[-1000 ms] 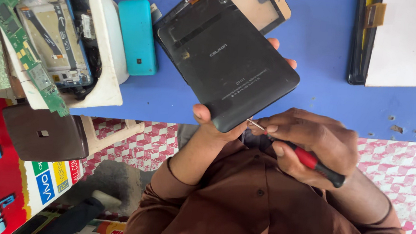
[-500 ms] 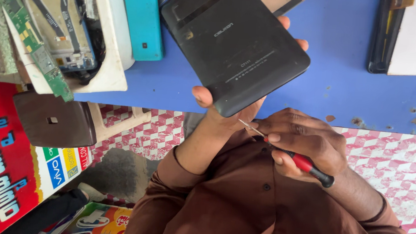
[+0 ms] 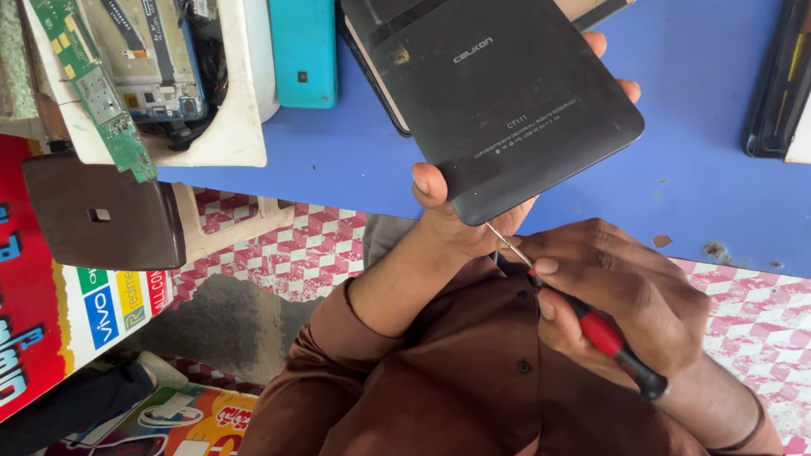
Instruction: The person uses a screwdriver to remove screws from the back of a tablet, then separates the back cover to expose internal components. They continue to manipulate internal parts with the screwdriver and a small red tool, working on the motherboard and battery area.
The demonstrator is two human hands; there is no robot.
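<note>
The left hand (image 3: 470,219) grips a black tablet (image 3: 496,89) from beneath, thumb pressed on its back cover near the lower corner and fingertips curling round the far edge, so the tablet is held back-side up and tilted above the blue table (image 3: 694,175). The right hand (image 3: 615,295) is closed around a small screwdriver (image 3: 593,323) (red and black handle, thin metal shaft), whose tip meets the tablet's lower edge just beside the left thumb. Both forearms wear brown sleeves (image 3: 507,413). Behind the tablet lies a second flat device, mostly hidden. Further left on the table sit a turquoise phone (image 3: 301,28) and a white tray (image 3: 241,96) holding an opened phone chassis and a green circuit board (image 3: 78,62). A dark brown box (image 3: 98,216) rests below the tray.
</note>
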